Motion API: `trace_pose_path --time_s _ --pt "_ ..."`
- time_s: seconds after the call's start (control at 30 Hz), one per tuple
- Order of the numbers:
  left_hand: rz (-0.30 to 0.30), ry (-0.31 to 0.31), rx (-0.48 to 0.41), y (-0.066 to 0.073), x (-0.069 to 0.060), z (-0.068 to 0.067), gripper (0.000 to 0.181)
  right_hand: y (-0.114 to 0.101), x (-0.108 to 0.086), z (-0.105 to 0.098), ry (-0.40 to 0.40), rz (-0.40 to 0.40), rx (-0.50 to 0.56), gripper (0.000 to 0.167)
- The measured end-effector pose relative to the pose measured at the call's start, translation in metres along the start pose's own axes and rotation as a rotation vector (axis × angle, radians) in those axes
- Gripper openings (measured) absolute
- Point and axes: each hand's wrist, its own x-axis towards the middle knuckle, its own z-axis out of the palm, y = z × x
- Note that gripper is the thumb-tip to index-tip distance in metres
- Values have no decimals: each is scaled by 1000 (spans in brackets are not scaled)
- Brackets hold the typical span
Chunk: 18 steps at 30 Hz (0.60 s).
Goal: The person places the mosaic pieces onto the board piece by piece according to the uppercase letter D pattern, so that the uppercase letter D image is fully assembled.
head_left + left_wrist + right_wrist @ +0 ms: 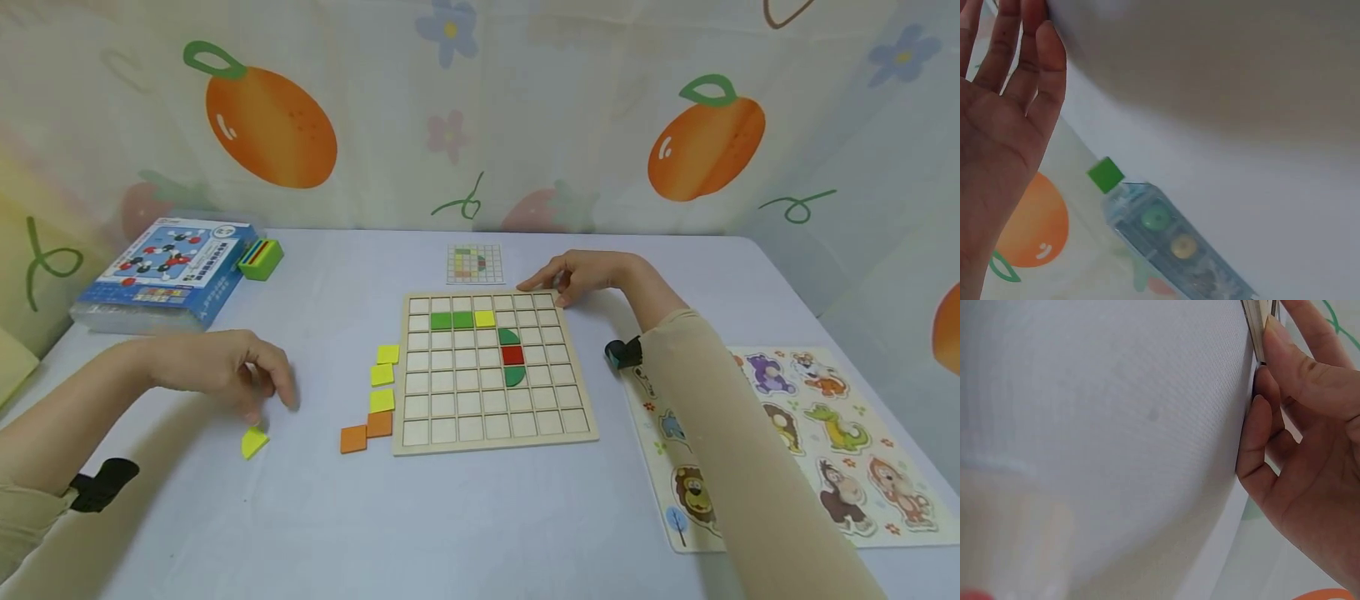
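Observation:
A wooden grid board [495, 447] lies on the table, holding green and yellow squares, a red square [512, 356] and two dark green quarter-circle tiles. My right hand [581, 275] grips its far right corner, index finger at the far edge and thumb at the right edge; in the right wrist view the thumb of this hand [1310, 431] lies against the board's edge [1256, 331]. On the left, fingertips of my left hand [225, 371] reach down to a yellow quarter-circle tile [253, 442]. The left wrist view shows this hand [1004, 119] with fingers extended; the tile is hidden there.
Yellow square tiles [382, 401] and orange square tiles [354, 439] lie left of the board. A small pattern card [475, 264] lies behind it. A blue box [168, 267] and green block [262, 260] stand back left. An animal puzzle [847, 467] lies under the right forearm.

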Motion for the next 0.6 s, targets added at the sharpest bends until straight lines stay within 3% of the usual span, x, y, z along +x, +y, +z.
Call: trace_pose_path --time_s 0.13,0.23,0.37,0.6 --pt "32 -21 -33 -9 -7 8 33 1 1 1 3 2 -2 61" --pt "15 -21 -23 -10 -8 14 37 1 1 1 2 3 2 61" --pt "-10 -21 34 -9 -10 20 38 2 2 1 -4 -6 4 60" --pt "22 29 163 -8 -9 27 35 1 -1 1 5 0 3 61"
